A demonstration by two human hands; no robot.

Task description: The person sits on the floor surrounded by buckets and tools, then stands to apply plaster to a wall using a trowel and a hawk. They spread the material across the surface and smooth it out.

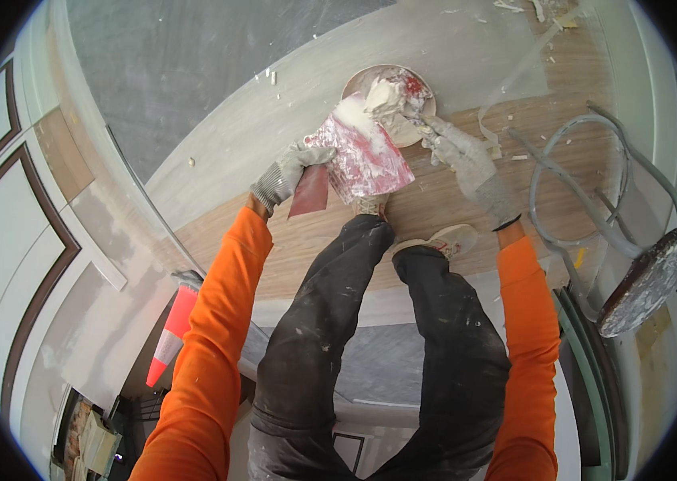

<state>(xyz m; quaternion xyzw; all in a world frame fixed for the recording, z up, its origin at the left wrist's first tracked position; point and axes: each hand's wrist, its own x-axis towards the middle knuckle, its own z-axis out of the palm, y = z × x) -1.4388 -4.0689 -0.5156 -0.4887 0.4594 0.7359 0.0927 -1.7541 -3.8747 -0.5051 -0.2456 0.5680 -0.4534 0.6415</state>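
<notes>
My left hand (297, 166), in a pale grey knitted glove, is closed on the edge of a red plaster-holding board (382, 160) smeared with white plaster. A dark red flap (309, 192) hangs below the same hand. In its matching glove, my right hand (460, 156) is closed round a putty knife (419, 121), its blade covered by a thick lump of white plaster (389, 98). That lump lies over the board's far edge and a round tub (409, 138), which has red and white smears inside. The tub stands beyond my feet on the wood-look floor.
A stool (647, 284) with bent grey metal legs lies tipped over at the right. An orange and white traffic cone (170, 337) is at the left, near panelled doors (18, 280). My shoes (455, 239) stand on the wood-look floor (290, 232); white scraps are scattered farther off.
</notes>
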